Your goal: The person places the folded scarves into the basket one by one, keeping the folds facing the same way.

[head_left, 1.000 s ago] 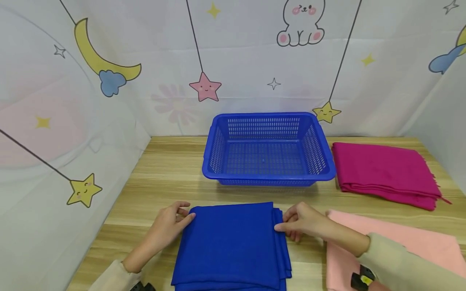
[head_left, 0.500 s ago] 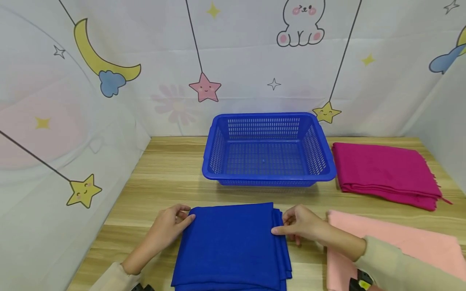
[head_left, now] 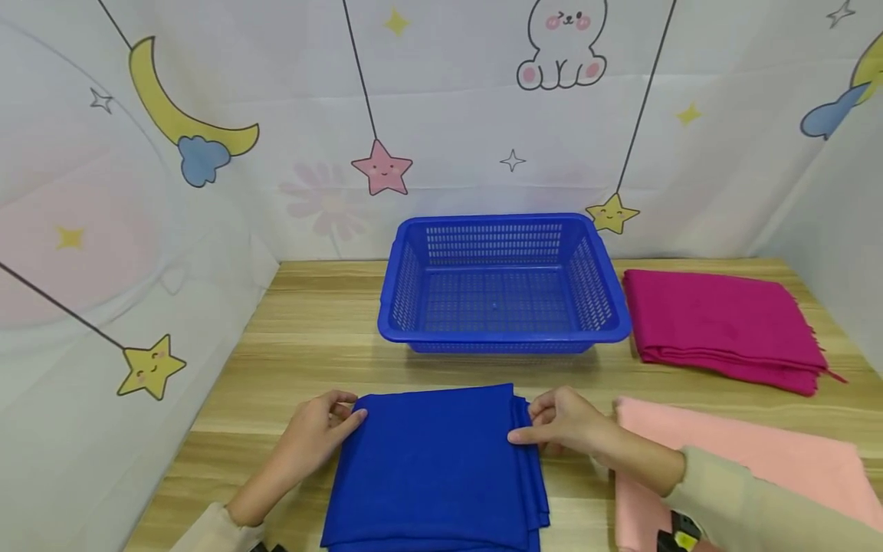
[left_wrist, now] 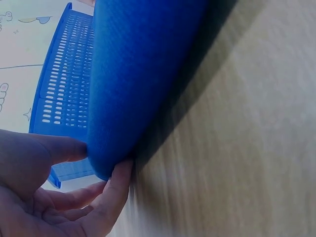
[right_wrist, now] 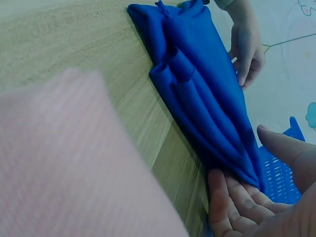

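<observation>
A folded blue cloth (head_left: 428, 468) lies on the table in front, its layered edges showing along the right side. At its far left corner, my left hand (head_left: 313, 429) pinches the edge, thumb on top and fingers on the underside, as the left wrist view shows. My right hand (head_left: 569, 422) is at the far right corner. Its thumb reaches over the top layer while its fingers (right_wrist: 242, 197) are tucked against the lower layers. The loose folds of that side face the right wrist camera.
Behind the cloth stands a blue plastic basket (head_left: 503, 337) with nothing in it. A folded magenta cloth (head_left: 724, 326) lies to its right. Nearer, a pink cloth (head_left: 745, 452) lies partly under the right forearm. A printed curtain (head_left: 441, 115) hangs behind the wooden table (head_left: 297, 337).
The right thumb has slid a little to the left, further over the top layer of the blue cloth. The left hand keeps its hold. The head view has shifted slightly.
</observation>
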`<state>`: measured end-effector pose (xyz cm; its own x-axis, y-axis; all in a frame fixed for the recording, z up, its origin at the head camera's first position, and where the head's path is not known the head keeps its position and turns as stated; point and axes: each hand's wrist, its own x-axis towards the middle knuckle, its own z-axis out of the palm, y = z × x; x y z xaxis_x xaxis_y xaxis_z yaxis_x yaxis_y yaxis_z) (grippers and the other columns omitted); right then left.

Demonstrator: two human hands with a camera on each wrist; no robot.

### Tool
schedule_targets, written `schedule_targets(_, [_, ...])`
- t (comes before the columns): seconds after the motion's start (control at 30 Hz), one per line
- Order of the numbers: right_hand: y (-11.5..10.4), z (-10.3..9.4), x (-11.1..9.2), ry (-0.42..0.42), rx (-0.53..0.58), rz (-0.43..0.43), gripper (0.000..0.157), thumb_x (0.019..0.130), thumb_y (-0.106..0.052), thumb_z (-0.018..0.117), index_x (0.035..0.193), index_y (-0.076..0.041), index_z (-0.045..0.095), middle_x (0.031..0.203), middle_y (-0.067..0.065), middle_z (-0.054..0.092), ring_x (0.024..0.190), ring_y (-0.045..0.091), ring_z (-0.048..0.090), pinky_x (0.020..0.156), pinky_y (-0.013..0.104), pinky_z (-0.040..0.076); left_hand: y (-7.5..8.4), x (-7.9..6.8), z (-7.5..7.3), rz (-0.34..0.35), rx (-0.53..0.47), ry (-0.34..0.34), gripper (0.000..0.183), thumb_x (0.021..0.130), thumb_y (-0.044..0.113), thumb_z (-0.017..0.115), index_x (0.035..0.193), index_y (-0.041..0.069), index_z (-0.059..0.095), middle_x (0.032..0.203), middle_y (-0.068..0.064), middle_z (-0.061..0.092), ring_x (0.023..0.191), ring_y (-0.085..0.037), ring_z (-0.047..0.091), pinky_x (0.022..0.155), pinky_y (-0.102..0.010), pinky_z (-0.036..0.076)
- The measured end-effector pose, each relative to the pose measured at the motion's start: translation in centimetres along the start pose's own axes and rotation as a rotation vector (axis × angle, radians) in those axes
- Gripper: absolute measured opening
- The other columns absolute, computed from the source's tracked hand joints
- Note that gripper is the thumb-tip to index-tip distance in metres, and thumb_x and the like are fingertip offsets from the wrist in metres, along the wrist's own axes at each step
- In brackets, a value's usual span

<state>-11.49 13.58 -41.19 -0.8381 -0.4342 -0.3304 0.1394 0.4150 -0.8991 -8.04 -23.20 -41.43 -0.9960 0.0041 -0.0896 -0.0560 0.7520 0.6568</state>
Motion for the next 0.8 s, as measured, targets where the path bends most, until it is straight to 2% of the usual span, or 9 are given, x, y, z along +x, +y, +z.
schedule_targets(0.17, [-0.4,0.5,0.0,0.029,0.009,0.017,0.036,0.077,-0.019,0.088,0.086,-0.001,0.058,0.063,-0.003,0.051,0.052,0.01,0.045,0.052,0.025,0.041,-0.1,-0.1,-0.1,-0.007,0.008,-0.007,0.031,0.094,0.017,0.071,0.114,-0.006,0.067,0.085,-0.006,0.068,0.069,-0.012,0.063,0.06,-0.027,0.051])
schedule_targets(0.33, [-0.5,0.8,0.0,0.029,0.073,0.002,0.039,0.073,-0.013,0.089,0.079,-0.005,0.052,0.062,-0.003,0.045,0.056,0.009,0.041,0.051,0.022,0.038,-0.1,-0.1,0.0,-0.007,0.013,-0.016,0.031,0.094,0.017,0.07,0.115,-0.006,0.066,0.085,-0.006,0.067,0.068,-0.012,0.062,0.059,-0.026,0.051])
schedule_targets(0.47, [-0.2,1.0,-0.2,0.046,0.035,-0.045,0.043,0.069,-0.012,0.091,0.072,-0.007,0.049,0.061,-0.004,0.044,0.058,0.009,0.039,0.05,0.02,0.033,-0.1,-0.1,0.0,-0.002,0.014,-0.011,0.031,0.094,0.017,0.071,0.115,-0.005,0.067,0.084,-0.005,0.067,0.068,-0.011,0.061,0.059,-0.026,0.05])
schedule_targets(0.57, [0.0,1.2,-0.3,0.074,-0.004,-0.064,0.044,0.067,-0.014,0.092,0.07,-0.007,0.05,0.061,-0.005,0.044,0.06,0.011,0.04,0.051,0.021,0.034,-0.1,-0.1,0.0,0.001,0.012,-0.01,0.031,0.094,0.017,0.071,0.115,-0.006,0.067,0.084,-0.005,0.067,0.067,-0.011,0.061,0.059,-0.026,0.05])
schedule_targets(0.7, [0.2,1.3,-0.6,0.124,-0.018,-0.027,0.043,0.067,-0.017,0.093,0.074,-0.006,0.052,0.062,-0.003,0.046,0.061,0.013,0.042,0.052,0.023,0.036,0.0,-0.1,0.0,-0.002,0.01,-0.013,0.032,0.094,0.018,0.071,0.115,-0.006,0.067,0.085,-0.006,0.068,0.067,-0.011,0.061,0.059,-0.026,0.05])
schedule_targets(0.8, [0.2,1.4,-0.7,0.165,0.003,0.021,0.046,0.066,-0.016,0.094,0.086,-0.002,0.055,0.07,0.001,0.056,0.066,0.015,0.049,0.056,0.026,0.043,0.1,-0.1,-0.1,-0.003,0.014,-0.013,0.032,0.094,0.018,0.071,0.115,-0.006,0.067,0.085,-0.006,0.068,0.067,-0.011,0.061,0.059,-0.026,0.05])
